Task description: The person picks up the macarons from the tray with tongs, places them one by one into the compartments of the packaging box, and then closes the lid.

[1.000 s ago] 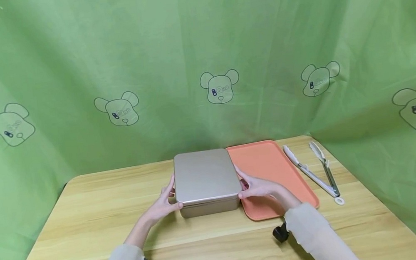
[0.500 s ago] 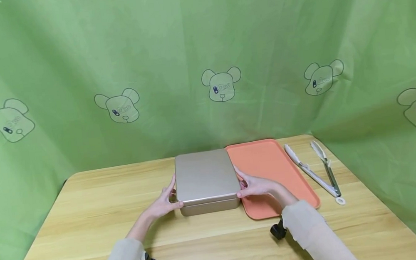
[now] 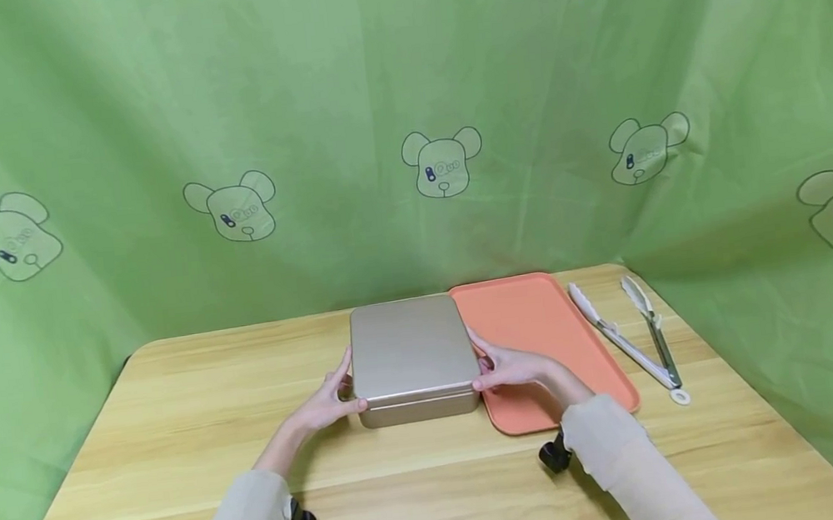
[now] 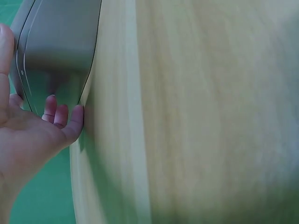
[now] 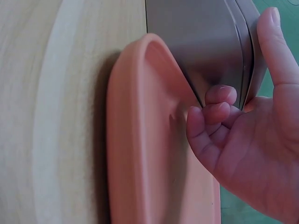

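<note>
A champagne-coloured metal box with a fitted lid [image 3: 413,346] sits near the middle of the table's far half. My left hand [image 3: 325,403] holds its left side, thumb at the near corner and forefinger along the lid's edge. My right hand [image 3: 515,369] grips the opposite side in much the same way. In the left wrist view, the left hand's lower fingers [image 4: 63,116] curl close by the box's side wall [image 4: 60,56]. The right wrist view has the right thumb [image 5: 275,46] along the lid, the other fingers bent beside the box wall [image 5: 196,37].
A coral-pink rectangular tray [image 3: 527,316] lies directly right of the box, its left edge against or under it. Further right are opened metal tongs [image 3: 639,347] with white tips. A green curtain [image 3: 340,91] with bear-head drawings surrounds the wooden table [image 3: 423,485].
The head view has shifted a little, so the scene sits slightly higher. Both hands keep their hold on the box, with no clear movement of box, tray or tongs.
</note>
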A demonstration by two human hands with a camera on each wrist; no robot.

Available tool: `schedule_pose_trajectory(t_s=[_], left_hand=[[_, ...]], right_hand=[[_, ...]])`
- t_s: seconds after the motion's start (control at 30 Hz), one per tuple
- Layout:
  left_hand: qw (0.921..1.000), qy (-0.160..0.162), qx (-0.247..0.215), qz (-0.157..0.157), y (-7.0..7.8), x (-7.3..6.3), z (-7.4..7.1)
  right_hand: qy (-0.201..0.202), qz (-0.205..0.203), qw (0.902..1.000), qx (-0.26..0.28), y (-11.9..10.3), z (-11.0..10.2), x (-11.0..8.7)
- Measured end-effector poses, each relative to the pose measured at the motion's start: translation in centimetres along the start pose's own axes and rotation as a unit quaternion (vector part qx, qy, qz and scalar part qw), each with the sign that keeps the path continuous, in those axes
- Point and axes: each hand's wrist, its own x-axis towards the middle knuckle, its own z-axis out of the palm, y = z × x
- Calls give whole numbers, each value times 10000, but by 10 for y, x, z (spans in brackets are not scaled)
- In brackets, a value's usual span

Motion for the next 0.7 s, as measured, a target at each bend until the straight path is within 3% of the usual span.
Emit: schedule_pose_trajectory(t_s=[0.7], left_hand=[[9991,-140,-357,187,-2,0,-1]], right_hand=[[33,56,10000,38,0,5,0]])
